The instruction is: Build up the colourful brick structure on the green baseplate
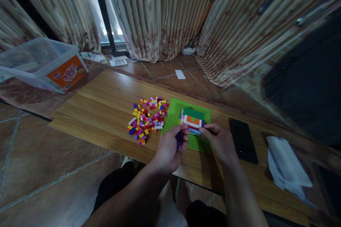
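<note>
Two hands were in play, both mine, over one green baseplate [173, 111], and on it, right of its centre, sat one brick build [192, 120], banded in dark green, white, orange, red and blue. My left hand [169, 147] was curled round a clutch of dark blue bricks [179, 139], several of them, too bunched to count! Over on the other side, my right hand [220, 140] had thumb and forefinger brought close at the build's right end; whether a brick was pinched there, I couldn't tell. Left of the plate, dozens of loose bricks [146, 123] lay scattered on the wooden table [93, 113], beyond any fair count. To the right: one black phone [243, 140], then one white packet [289, 161].

On to the lettering! One clear plastic bin [34, 67] carried one orange label [68, 72] with pale characters, too blurred for me to read.

And the hidden parts: my fingers covered the near side of the build, the bin ran off at the left edge, and a big dark shape [306, 74] at far right was hard to make out.
</note>
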Demonstrator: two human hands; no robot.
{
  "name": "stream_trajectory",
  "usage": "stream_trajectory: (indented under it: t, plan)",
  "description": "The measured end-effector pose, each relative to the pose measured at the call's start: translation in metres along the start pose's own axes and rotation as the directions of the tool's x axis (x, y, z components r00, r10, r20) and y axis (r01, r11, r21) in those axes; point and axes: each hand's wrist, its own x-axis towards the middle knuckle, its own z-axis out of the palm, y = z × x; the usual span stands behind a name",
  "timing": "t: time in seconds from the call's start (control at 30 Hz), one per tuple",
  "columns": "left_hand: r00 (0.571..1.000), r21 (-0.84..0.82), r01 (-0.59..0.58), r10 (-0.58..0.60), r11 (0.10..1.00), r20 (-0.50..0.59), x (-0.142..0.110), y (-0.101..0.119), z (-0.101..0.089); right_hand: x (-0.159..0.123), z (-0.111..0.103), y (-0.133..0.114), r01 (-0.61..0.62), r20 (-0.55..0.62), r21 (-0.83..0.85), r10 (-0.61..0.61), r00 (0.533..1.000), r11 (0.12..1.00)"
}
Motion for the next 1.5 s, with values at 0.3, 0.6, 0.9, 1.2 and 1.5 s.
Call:
stream_trajectory:
  t: [0.3,0.6,0.9,1.2,1.5]
  plan:
    - [0.998,-0.082,0.024,-0.020,0.996,0.056,-0.001,0.002,0.001,0.000,-0.016,-0.003,0.137,-0.343,0.210,-0.058,0.938,0.968]
    - [0.990,-0.146,0.025,-0.004,0.989,0.141,-0.003,0.002,0.000,-0.037,0.014,-0.037,0.554,0.127,-0.077,-0.543,0.830,0.829]
    - [0.993,-0.155,0.046,-0.028,0.987,0.116,-0.003,0.006,-0.001,-0.034,0.024,-0.033,0.603,0.290,-0.254,-0.536,0.793,0.756]
    - [0.997,-0.187,0.036,-0.023,0.982,0.069,-0.005,0.011,0.000,-0.033,0.028,-0.034,0.578,0.251,-0.202,-0.528,0.811,0.791]
    - [1.000,-0.091,-0.007,0.005,0.996,-0.023,0.000,0.015,-0.008,-0.038,0.037,-0.035,0.369,0.099,0.002,-0.367,0.925,0.929]
